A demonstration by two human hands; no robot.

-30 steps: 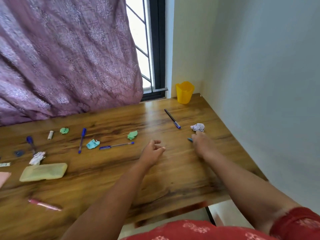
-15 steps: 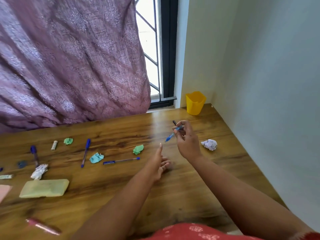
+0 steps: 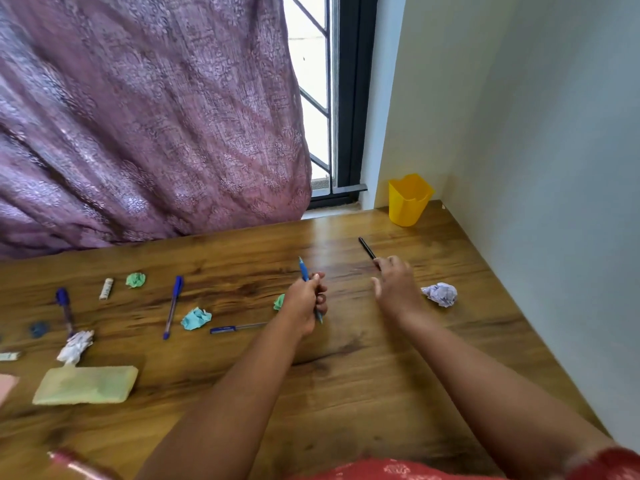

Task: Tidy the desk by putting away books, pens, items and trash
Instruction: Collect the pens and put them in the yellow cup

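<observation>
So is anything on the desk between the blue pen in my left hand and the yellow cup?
Only the black pen lies on the desk roughly between the blue pen and the yellow cup; nothing upright blocks it.

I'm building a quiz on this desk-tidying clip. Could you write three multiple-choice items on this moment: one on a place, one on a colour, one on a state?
1. Where does the yellow cup stand?
A. far right corner of the desk, by the wall
B. near edge of the desk
C. beside the sponge

2. What colour is the pen in the left hand?
A. pink
B. blue
C. black

3. What is the right hand doing?
A. gripping the crumpled paper
B. resting flat on the sponge
C. reaching to the black pen, fingers at its near end

Answers: 1 A, the cup sits where desk meets wall; 2 B, a blue barrel sticks out above the fist; 3 C, the fingertips meet the pen, the paper ball lying apart.
</observation>
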